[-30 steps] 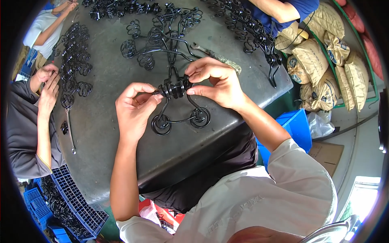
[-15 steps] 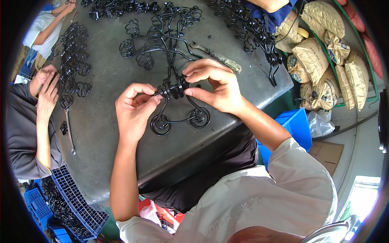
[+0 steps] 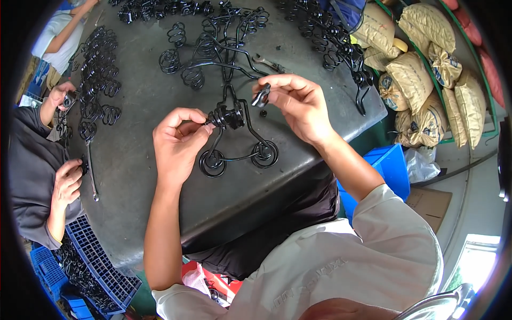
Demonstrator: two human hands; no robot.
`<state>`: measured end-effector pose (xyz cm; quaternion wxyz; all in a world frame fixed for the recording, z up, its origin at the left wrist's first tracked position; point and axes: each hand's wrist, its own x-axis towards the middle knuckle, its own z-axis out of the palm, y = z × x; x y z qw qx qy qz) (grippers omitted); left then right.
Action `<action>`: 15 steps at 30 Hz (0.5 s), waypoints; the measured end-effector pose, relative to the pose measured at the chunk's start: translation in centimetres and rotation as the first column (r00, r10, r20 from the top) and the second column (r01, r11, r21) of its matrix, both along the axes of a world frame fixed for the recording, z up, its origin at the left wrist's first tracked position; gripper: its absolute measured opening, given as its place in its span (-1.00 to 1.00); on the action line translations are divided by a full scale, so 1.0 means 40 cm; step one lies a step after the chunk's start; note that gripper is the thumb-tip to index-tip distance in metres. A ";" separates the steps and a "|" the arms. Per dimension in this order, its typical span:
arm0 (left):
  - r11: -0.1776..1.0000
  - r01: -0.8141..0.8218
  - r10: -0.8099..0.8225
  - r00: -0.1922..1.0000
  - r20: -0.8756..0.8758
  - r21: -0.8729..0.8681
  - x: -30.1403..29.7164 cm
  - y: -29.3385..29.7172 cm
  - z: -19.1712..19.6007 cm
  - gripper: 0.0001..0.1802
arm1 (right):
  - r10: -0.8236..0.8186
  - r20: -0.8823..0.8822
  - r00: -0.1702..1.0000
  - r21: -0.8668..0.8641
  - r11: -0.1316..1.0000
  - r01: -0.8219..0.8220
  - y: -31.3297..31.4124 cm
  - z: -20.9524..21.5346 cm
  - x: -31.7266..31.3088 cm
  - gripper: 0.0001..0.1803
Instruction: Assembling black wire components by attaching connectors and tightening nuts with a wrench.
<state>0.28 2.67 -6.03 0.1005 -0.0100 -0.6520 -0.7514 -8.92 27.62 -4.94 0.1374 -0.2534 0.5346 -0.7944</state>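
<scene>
A black bent-wire spring frame (image 3: 234, 159) with coiled ends lies on the dark tabletop in front of me. A black clamp-like fitting (image 3: 230, 117) sits across its upper part. My left hand (image 3: 178, 146) is closed, thumb and fingertips pinching the fitting's left end; the exact piece pinched is mostly hidden. To the right of the fitting and apart from it, my right hand (image 3: 303, 109) pinches a small curved black metal clamp piece (image 3: 261, 96). Beneath that hand, a small black nut-like piece (image 3: 263, 113) rests on the table.
More black spring frames (image 3: 205, 48) lie just beyond. A wrench (image 3: 272, 65) is partly behind my right hand. Stacked springs (image 3: 98, 74) and another wrench (image 3: 92, 170) lie at left, beside a co-worker's hands (image 3: 66, 181). A blue bin (image 3: 386, 165) and sacks (image 3: 410, 80) stand right.
My right hand has moved right, off the fitting, with the small clamp piece in its fingers. My left hand stays in place. The co-worker's hands at left have moved apart.
</scene>
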 end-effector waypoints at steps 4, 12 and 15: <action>1.000 0.002 -0.002 1.000 -0.003 0.000 0.002 -0.001 0.005 -0.81 | 0.030 0.171 0.985 0.020 0.999 -0.034 0.014 0.015 -0.004 -0.67; 1.000 0.009 -0.009 1.000 -0.003 0.003 0.001 0.001 0.005 -0.81 | 0.108 0.162 0.981 0.137 0.982 -0.130 0.027 0.035 -0.020 -0.69; 1.000 0.010 -0.010 1.000 -0.006 0.010 0.003 -0.001 0.004 -0.81 | 0.122 0.184 0.975 0.289 0.942 -0.172 0.006 0.048 -0.020 -0.70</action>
